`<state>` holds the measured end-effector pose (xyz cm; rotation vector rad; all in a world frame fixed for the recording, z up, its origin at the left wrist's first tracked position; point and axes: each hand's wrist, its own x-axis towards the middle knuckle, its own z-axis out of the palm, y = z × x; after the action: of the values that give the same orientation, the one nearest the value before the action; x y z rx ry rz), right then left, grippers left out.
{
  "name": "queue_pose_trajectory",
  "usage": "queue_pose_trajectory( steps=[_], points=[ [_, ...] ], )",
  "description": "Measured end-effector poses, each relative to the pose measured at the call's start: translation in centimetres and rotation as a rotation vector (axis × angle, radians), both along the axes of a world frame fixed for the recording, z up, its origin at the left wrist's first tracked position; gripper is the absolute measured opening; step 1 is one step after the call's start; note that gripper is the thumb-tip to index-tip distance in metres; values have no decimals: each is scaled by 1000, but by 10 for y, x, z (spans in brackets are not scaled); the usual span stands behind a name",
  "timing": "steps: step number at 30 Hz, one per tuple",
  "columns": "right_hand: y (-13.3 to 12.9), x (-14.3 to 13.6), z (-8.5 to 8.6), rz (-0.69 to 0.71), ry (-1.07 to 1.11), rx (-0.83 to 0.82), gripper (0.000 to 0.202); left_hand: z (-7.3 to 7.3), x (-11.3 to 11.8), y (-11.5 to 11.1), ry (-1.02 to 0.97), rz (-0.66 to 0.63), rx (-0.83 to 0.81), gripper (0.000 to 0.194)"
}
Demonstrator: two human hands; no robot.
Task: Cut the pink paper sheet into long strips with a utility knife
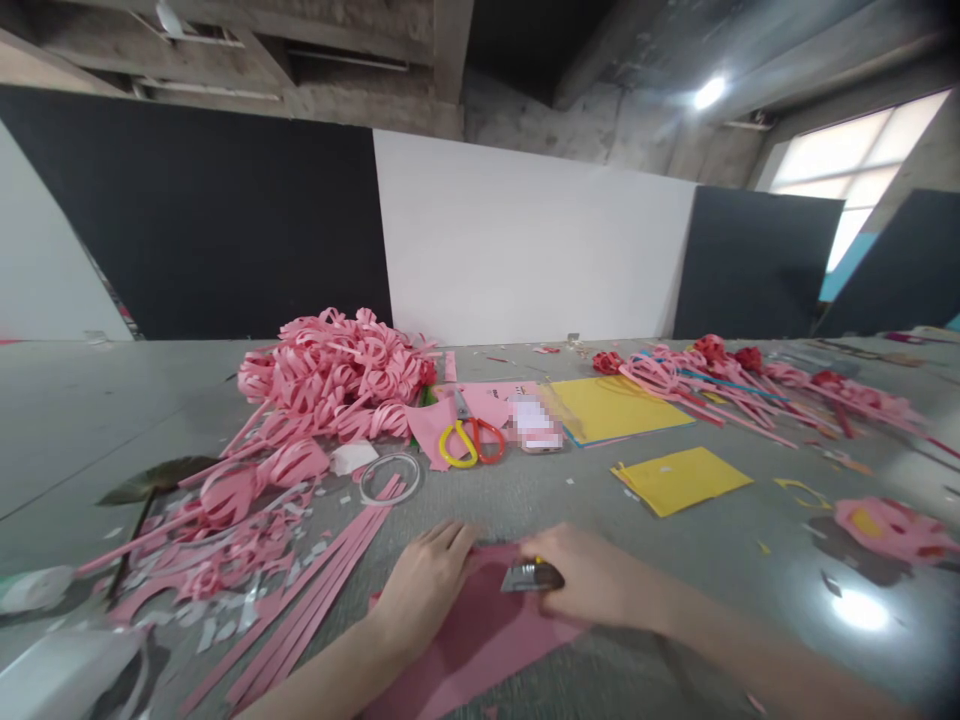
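A sheet of pink paper [480, 630] lies on the grey floor in front of me. My left hand [427, 585] is on its far left part, with bent fingers closed at the paper's edge. On the right side of the sheet, my right hand [581, 575] grips a utility knife [532, 576] with a dark handle, its tip pointing left over the paper. The right fingertips are near the far edge of the sheet and partly hidden. Long pink paper strips [322, 600] lie left of my left hand.
Ahead are scissors [471, 440], a phone [536, 425] and yellow sheets [622, 408]. A folded yellow piece [682, 480] lies to the right. A tape roll [390, 480], paper scraps [217, 560] and a heap of pink paper loops [337, 370] are on the left. Panels [525, 240] stand behind.
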<state>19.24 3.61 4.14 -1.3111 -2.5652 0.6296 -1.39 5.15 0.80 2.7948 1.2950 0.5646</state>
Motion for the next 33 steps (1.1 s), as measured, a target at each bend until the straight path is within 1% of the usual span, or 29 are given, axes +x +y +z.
queue_pose_trajectory(
  steps=[3,6,9,11,14,17,20,22,24,28,31,33],
  points=[
    [1,-1,-2,13,-33,-18,11,5,2,-4,34,15,64,17],
    [5,2,1,-1,-41,-65,16,7,8,-16,144,30,78,18],
    [10,7,3,-20,-48,-157,13,6,15,-31,265,85,38,23],
    [12,11,5,-21,-42,-210,12,4,19,-39,297,105,27,26],
    [15,16,8,-16,-57,-193,10,1,21,-44,293,82,45,32],
    [15,20,15,-71,-60,-79,5,-3,21,-43,274,22,75,32],
    [15,22,20,-195,-33,110,17,-6,20,-39,245,1,77,28],
    [16,22,19,-221,-49,233,22,-6,21,-38,225,8,68,26],
    [18,21,15,-179,-104,353,16,-7,21,-38,212,18,64,26],
    [24,17,0,-9,-248,572,11,-8,22,-41,188,48,50,29],
    [26,15,-9,92,-284,680,18,-9,22,-41,180,47,60,29],
    [26,13,-14,109,-289,719,23,-10,22,-40,177,37,87,29]
  ],
)
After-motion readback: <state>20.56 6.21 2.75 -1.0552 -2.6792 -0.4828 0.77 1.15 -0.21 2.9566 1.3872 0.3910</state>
